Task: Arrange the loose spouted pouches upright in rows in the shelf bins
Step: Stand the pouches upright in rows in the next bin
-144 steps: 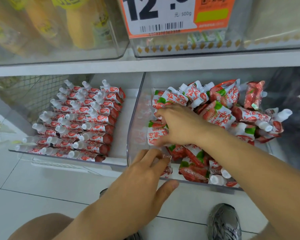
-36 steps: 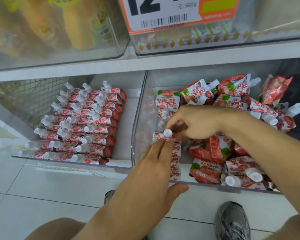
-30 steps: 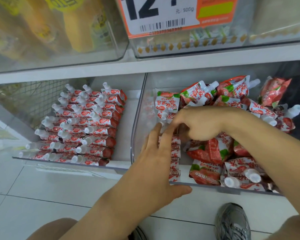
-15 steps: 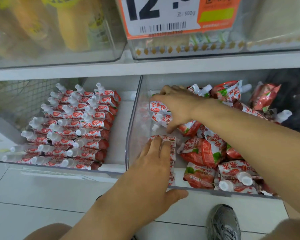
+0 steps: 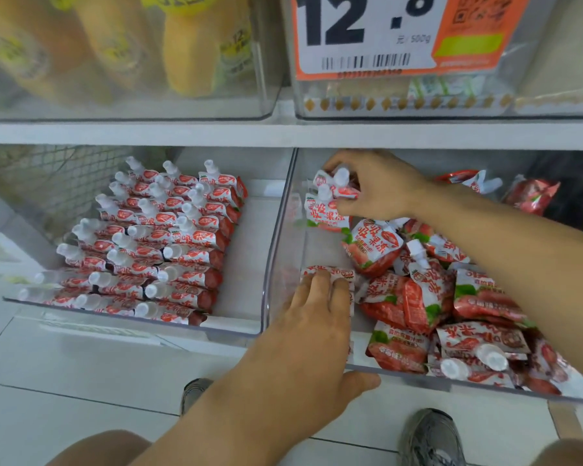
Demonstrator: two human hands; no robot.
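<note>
White shop shelving carries two clear plastic bins, and in the right-hand clear bin [image 5: 485, 388] the red-and-white spouted jelly pouches [image 5: 372, 250] lie jumbled from its centre out to three o'clock, with a short upright row begun along the nine o'clock wall. They look light, soft and slick-filmed, so the stiff white cap and neck seem the surest hold. At twelve o'clock the right hand [image 5: 381, 186] pinches a few pouches there; at seven o'clock the left hand [image 5: 303, 334] presses straight, close-set fingers on the row's near end, beside the neatly filled left-hand clear bin [image 5: 239, 327].
</note>
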